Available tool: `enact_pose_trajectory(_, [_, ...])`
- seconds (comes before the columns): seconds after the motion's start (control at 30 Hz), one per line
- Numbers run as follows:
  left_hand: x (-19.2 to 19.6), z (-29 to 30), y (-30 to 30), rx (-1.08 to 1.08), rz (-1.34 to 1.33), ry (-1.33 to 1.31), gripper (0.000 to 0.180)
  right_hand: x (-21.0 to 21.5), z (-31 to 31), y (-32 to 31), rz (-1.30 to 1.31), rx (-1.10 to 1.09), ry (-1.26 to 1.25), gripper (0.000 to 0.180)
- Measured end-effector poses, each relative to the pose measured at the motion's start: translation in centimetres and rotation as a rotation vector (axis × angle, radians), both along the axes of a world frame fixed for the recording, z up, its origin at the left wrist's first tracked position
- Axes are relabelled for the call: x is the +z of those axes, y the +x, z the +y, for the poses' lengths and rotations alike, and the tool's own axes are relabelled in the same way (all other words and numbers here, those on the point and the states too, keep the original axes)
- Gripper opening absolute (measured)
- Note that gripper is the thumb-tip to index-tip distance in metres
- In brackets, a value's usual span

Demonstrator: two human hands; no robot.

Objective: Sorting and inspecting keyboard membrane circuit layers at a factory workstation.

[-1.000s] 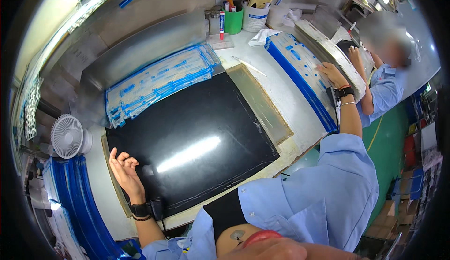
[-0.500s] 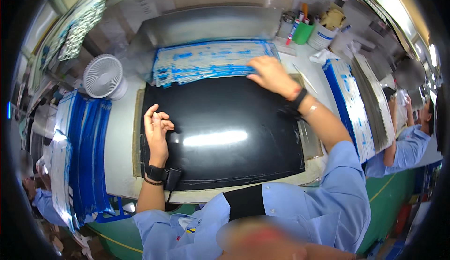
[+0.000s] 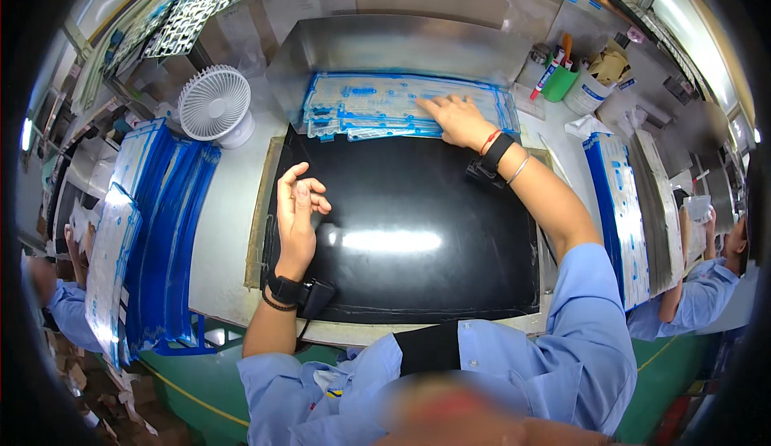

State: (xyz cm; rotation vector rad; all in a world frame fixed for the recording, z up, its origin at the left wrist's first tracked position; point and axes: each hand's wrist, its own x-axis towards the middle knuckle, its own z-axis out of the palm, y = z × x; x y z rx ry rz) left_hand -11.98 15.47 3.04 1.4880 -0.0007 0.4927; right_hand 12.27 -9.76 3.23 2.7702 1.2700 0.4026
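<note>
My right hand (image 3: 461, 121) reaches over the stack of flat panels with blue-edged film (image 3: 377, 96) at the back of the bench. Its fingers are spread, and the fingertips rest on or just above the top panel; contact is hard to make out. My left hand (image 3: 297, 217) hovers over the left side of the black mat (image 3: 426, 205), fingers loosely bent and apart, with nothing in it. A dark band with a small black box (image 3: 316, 297) sits at the left wrist, and a cord runs down from it.
A white fan (image 3: 215, 104) stands back left. Blue-edged panels (image 3: 165, 229) are piled on the left, and another stack (image 3: 622, 213) stands on the right. Behind the panels rises a metal sheet (image 3: 401, 44). A green pen cup (image 3: 560, 83) and white tub (image 3: 586, 92) are back right. Co-workers sit both sides.
The whole view has shifted, so the bench appears further right. My right hand has moved left across the panel stack. My left hand stays over the mat's left side in much the same pose.
</note>
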Motion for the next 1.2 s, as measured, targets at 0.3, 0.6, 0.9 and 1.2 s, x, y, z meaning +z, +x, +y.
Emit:
enact_pose_trajectory(0.3, [-0.2, 0.5, 0.0, 0.006, 0.008, 0.062, 0.043, 1.2, -1.0, -0.2, 0.096, 0.035, -0.094, 0.076])
enact_pose_trajectory(0.6, [0.1, -0.5, 0.3, -0.019, 0.001, 0.119, 0.043, -0.7, -0.7, 2.5, -0.279, 0.044, 0.080, 0.026])
enact_pose_trajectory(0.9, [-0.4, 2.2, 0.2, 0.135, -0.056, 0.014, 0.041, 21.0, -7.1, -3.5, 0.145, 0.113, 0.032, 0.039])
enact_pose_trajectory(1.2, [-0.7, -0.2, 1.0, -0.035, 0.075, -0.065, 0.070, 6.0, -9.3, -13.5, 0.553, 0.025, 0.106, 0.039])
